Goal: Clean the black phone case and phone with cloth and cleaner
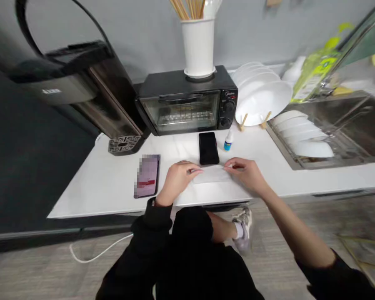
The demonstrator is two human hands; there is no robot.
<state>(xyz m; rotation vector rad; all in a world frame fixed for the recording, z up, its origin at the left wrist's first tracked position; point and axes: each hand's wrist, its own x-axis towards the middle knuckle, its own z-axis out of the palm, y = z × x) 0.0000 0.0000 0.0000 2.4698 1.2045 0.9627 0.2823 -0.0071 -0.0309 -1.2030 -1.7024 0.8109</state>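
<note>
Fingers of the left hand (179, 180) and right hand (245, 173) pinch opposite ends of a thin white sheet (211, 175) (cloth or paper, I cannot tell) over the pale countertop (109, 187), just beside the black phone (208, 148), near a small bottle (228, 141).

- Black toaster oven (181, 110) with a glass door, a wire rack inside and knobs at its right side.
- White pot (199, 48) upright on top of it, on a white saucer (200, 74), holding wooden sticks (187, 9).
- Tall dark appliance (109, 87) to the left, a slotted grate (124, 144) at its foot.
- White plates (262, 100) on edge in a wooden stand (243, 121).
- White bowls (304, 133) tilted together at the left side of the metal sink (281, 146).
- Yellow-green pump bottle (314, 77) behind, blurred.
- White cable (90, 260) curving across the floor (284, 246).
</note>
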